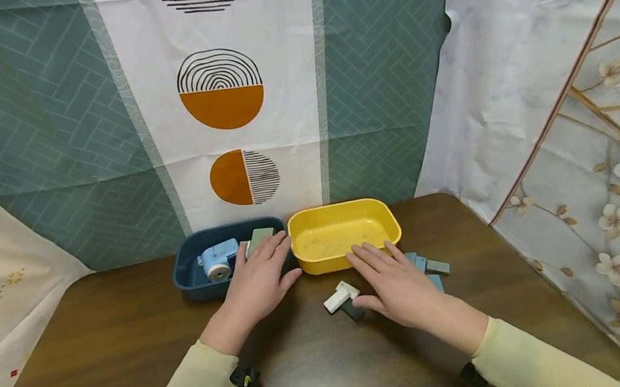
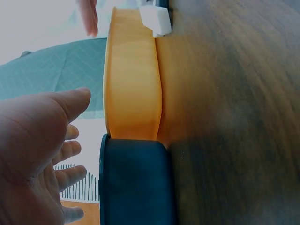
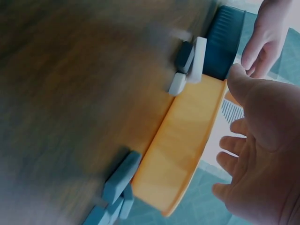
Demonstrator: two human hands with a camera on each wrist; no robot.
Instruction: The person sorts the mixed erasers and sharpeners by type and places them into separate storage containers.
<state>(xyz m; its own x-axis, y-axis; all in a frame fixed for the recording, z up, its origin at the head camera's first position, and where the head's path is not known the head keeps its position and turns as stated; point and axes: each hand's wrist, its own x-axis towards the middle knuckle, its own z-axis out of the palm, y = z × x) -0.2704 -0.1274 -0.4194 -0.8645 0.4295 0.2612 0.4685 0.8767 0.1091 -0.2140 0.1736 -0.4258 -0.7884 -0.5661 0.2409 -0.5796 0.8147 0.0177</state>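
So, both hands flat and empty by the yellow tub (image 1: pixel 344 233).
Left hand (image 1: pixel 258 284) hovers left of it over the blue tub (image 1: pixel 191 277); right hand (image 1: pixel 395 282), fingers spread, hovers over the blocks (image 1: pixel 341 296) in front, probably picking.

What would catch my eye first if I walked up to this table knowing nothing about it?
Probably the bright yellow plastic tub at the back of the brown wooden table, side by side with a dark blue plastic tub holding a light blue toy camera. Next, the two open hands: the left hand over the blue tub's near edge, the right hand above small white and grey-blue blocks.
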